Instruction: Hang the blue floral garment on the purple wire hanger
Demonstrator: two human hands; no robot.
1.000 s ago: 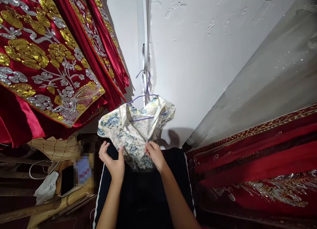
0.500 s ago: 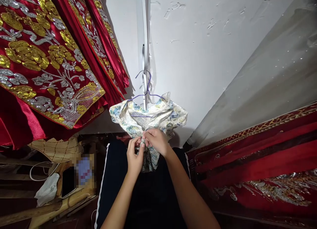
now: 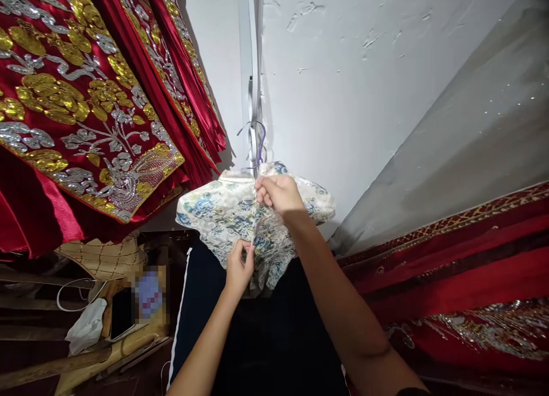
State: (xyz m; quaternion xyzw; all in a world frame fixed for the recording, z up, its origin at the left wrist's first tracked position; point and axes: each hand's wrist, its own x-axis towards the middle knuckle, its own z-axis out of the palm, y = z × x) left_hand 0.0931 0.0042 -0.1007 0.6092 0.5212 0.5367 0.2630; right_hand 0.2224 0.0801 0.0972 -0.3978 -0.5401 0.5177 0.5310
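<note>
A cream blouse (image 3: 210, 216) with a blue and yellow floral print hangs on a purple wire hanger (image 3: 261, 139), its two front halves meeting along a straight vertical closure that looks like a zipper. Low on that closure, my left hand (image 3: 241, 266) pinches the blouse's front edge between thumb and fingers. My right hand (image 3: 281, 193) is closed at the top of the closure, just below the collar. Its curled fingers hide the zipper pull they seem to grip. Below my left hand, the blouse's hem hangs in folds in front of dark trousers (image 3: 197, 299).
Red satin cloth with gold and silver sequins (image 3: 55, 99) hangs at the left. More red embroidered fabric (image 3: 493, 282) lies at the right. A white wall (image 3: 326, 99) stands behind the hanger. A wooden chair (image 3: 128, 344) at lower left holds a dark tablet or phone (image 3: 122, 313) and a white plastic bag (image 3: 88, 327).
My right hand has moved up from beside my left hand to the collar. The blouse's open V-shaped front has closed. My left hand has stayed low, shifting slightly.
</note>
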